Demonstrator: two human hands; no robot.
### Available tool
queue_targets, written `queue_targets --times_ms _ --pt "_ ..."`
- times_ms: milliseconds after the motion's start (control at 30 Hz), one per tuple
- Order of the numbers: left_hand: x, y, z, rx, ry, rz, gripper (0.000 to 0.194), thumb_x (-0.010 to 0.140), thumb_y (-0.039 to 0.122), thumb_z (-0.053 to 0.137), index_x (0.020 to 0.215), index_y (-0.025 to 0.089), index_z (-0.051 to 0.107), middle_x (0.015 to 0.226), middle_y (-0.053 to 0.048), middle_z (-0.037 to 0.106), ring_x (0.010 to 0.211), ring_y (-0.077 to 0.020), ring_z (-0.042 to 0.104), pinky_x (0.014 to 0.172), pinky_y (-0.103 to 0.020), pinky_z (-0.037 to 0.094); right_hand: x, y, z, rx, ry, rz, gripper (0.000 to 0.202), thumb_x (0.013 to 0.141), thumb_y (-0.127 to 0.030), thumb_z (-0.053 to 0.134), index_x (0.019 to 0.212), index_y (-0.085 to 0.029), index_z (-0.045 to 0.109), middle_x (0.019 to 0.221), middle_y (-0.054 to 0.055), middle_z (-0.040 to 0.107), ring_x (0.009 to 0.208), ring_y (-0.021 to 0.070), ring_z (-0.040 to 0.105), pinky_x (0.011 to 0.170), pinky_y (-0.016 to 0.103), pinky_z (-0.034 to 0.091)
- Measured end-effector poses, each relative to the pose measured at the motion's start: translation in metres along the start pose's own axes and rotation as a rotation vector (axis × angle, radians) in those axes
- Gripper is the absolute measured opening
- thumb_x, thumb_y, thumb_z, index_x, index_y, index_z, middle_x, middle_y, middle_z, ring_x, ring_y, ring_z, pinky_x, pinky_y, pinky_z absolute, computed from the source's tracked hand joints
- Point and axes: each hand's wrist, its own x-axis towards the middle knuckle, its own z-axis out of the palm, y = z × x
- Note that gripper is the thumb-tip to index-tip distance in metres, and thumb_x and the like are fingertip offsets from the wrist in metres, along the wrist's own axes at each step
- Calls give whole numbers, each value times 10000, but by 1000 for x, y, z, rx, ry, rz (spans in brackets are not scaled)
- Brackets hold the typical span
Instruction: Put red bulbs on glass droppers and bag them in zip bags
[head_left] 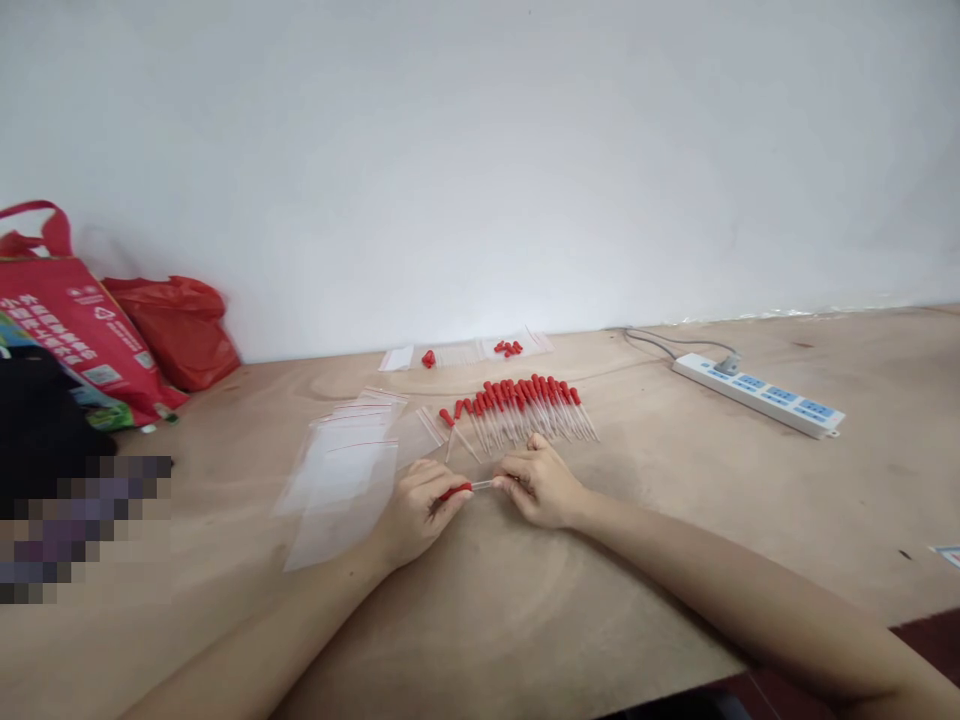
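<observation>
My left hand [422,508] pinches a red rubber bulb [456,491] between thumb and finger. From the bulb a clear dropper tube [481,485] runs to the right, where my right hand [541,484] grips its other end with closed fingers. Bulb and tube meet in line, level above the table. Just beyond my hands lies a row of several droppers [517,405], red bulbs pointing away from me and clear tubes toward me. Clear zip bags [345,470] overlap in a pile beside my left hand.
Against the wall lie loose red bulbs [508,348] and clear tubes [459,354] on plastic bags. A white power strip [757,394] with a plugged cable sits at the right. Red bags [97,330] and a black item [37,425] occupy the left side.
</observation>
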Motion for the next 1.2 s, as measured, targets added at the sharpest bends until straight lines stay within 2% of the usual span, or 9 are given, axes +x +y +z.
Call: queue_targets --times_ms 167,333,533,667,833,933,1000,1100,1200 --pt "1 4 -1 -23 -71 -9 204 849 260 439 750 168 592 667 -28 624 639 -143 552 650 -283 413 1 -3 1 55 -38 -3 224 856 -219 368 734 -158 546 655 3 591 576 105 462 666 265 222" --pt "1 5 -1 -13 -68 -12 198 841 247 434 737 163 581 660 -35 611 639 -148 539 640 -281 415 2 -7 6 88 -36 52 225 859 -211 370 728 -163 546 634 -10 587 567 103 464 680 262 243" --pt "3 3 1 -8 -78 44 208 849 244 425 741 161 582 666 -43 600 645 -152 524 648 -287 410 5 -10 12 116 -44 36 240 858 -188 373 684 -158 535 616 -10 575 579 103 472 688 257 260" --pt "6 1 -3 -19 -70 38 190 854 243 431 764 166 580 684 -32 611 654 -148 538 670 -286 405 8 -11 4 96 -52 32 266 880 -206 343 730 -154 556 675 7 601 615 108 486 674 253 269" --pt "6 -8 -16 71 -100 1 160 843 282 457 916 192 568 832 -33 642 786 -173 567 755 -319 392 12 -13 -13 -26 -102 -26 175 829 -273 471 805 -190 623 798 32 636 766 154 518 671 265 273" --pt "2 -19 -26 263 -45 -108 257 807 357 500 1009 202 536 947 -60 621 896 -225 543 787 -358 377 21 -11 -15 -40 -89 132 195 815 -247 469 725 -177 627 697 31 627 650 132 519 601 243 286" --pt "-1 -26 -32 428 -15 -218 235 790 349 509 959 191 550 938 -73 611 898 -250 536 755 -363 379 33 -9 -12 -36 -55 290 233 818 -259 450 686 -174 623 646 27 620 585 121 514 561 232 290" --pt "-4 -30 -41 636 -129 -370 155 784 297 498 835 170 570 886 -79 602 836 -250 554 707 -347 382 55 -6 -3 -83 -10 494 295 818 -316 429 665 -169 633 654 50 635 613 139 548 559 233 310" --pt "-2 -25 -50 782 -295 -504 191 812 302 458 808 153 577 869 -85 606 827 -252 565 708 -345 378 75 -9 6 -140 -21 610 348 819 -358 401 682 -159 650 696 84 653 684 171 589 595 247 343"
